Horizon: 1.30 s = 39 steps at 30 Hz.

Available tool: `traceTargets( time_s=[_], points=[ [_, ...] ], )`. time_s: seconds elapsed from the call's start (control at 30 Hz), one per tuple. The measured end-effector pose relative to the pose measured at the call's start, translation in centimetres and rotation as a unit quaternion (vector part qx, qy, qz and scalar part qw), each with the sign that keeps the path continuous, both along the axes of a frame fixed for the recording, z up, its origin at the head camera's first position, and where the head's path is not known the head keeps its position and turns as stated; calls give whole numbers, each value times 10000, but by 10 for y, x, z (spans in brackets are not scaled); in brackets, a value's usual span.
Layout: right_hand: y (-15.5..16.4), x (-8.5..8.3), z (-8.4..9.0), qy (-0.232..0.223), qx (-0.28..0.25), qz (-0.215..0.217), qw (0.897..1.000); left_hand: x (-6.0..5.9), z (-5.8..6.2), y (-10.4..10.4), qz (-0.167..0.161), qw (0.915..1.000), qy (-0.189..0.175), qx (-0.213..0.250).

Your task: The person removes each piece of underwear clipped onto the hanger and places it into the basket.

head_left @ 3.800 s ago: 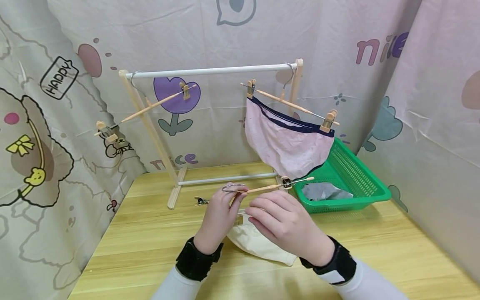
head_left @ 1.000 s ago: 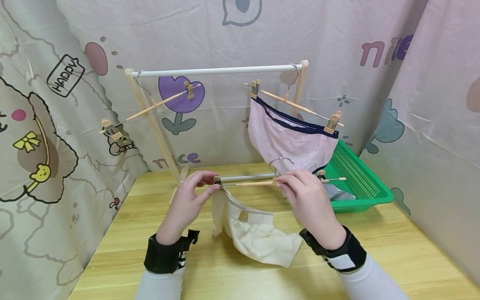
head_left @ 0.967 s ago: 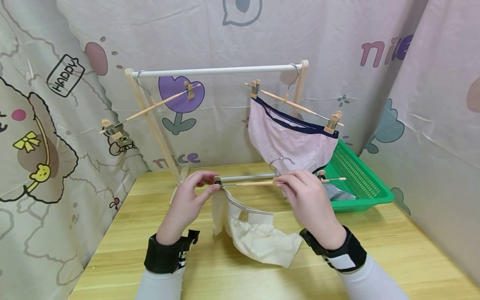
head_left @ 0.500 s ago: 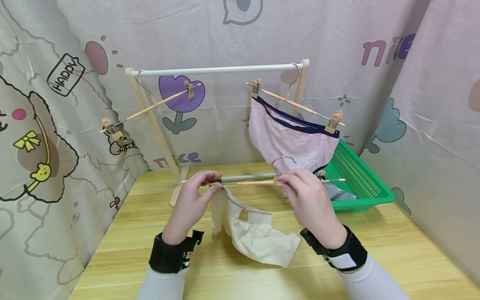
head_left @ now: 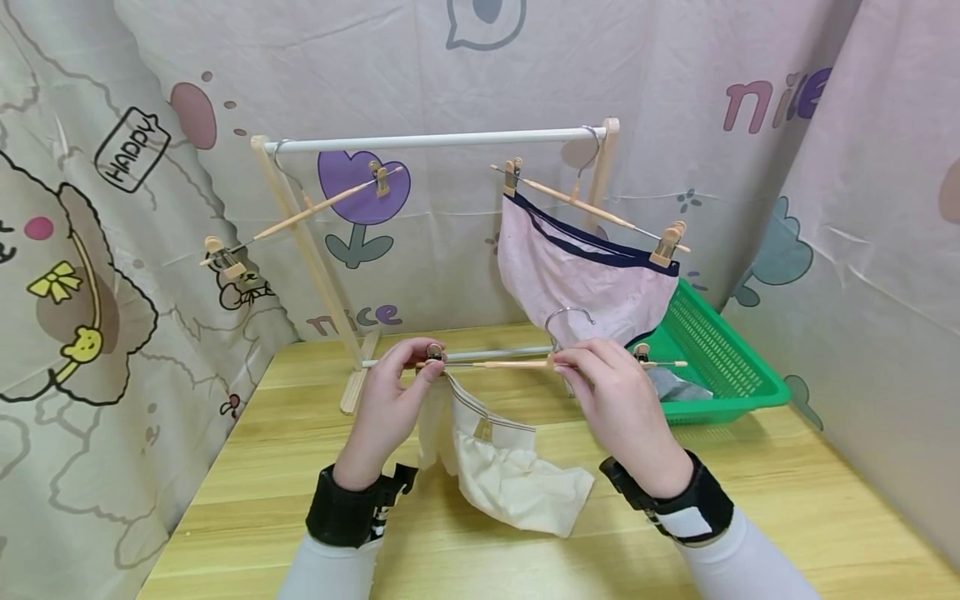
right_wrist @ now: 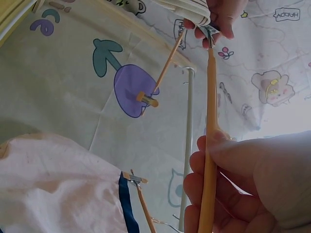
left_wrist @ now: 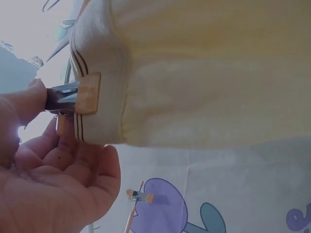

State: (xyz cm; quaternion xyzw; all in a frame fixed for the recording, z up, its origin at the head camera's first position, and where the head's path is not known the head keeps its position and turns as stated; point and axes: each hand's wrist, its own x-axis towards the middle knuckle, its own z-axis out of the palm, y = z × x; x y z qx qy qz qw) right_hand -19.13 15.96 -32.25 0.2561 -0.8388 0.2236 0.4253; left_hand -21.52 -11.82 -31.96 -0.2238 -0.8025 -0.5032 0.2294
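Both hands hold a clip hanger above the table. My left hand [head_left: 386, 400] pinches the clip [head_left: 434, 353] at the hanger's left end. That clip bites the waistband of cream underpants [head_left: 510, 483], and in the left wrist view its tan pad [left_wrist: 88, 94] lies over the striped band. The rest of the underpants slopes down toward the table. My right hand [head_left: 611, 387] grips the wooden hanger bar [head_left: 513, 364] near its middle, thumb against fingers, below the metal hook [head_left: 567, 312]. The right-hand clip [head_left: 641, 352] carries nothing and is partly behind that hand.
Behind stands a rack with a white rail [head_left: 435, 140]. A bare clip hanger [head_left: 307, 215] hangs at its left. Pink underpants [head_left: 577, 267] with navy trim hang at its right. A green basket [head_left: 720, 358] with grey cloth [head_left: 678, 385] sits on the wooden table [head_left: 247, 500].
Earlier the hands were close together and the cream underpants lay on the table. The left clip now grips their waistband, lifted on one side. Over the last second the hands barely moved.
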Motion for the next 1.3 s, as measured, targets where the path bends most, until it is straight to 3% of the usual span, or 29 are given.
traceTargets(
  time_s=[1.3],
  points=[
    [-2, 1, 0, -256, 44, -13, 9997, -2, -4, 4, 219, 9994, 285, -18]
  ],
)
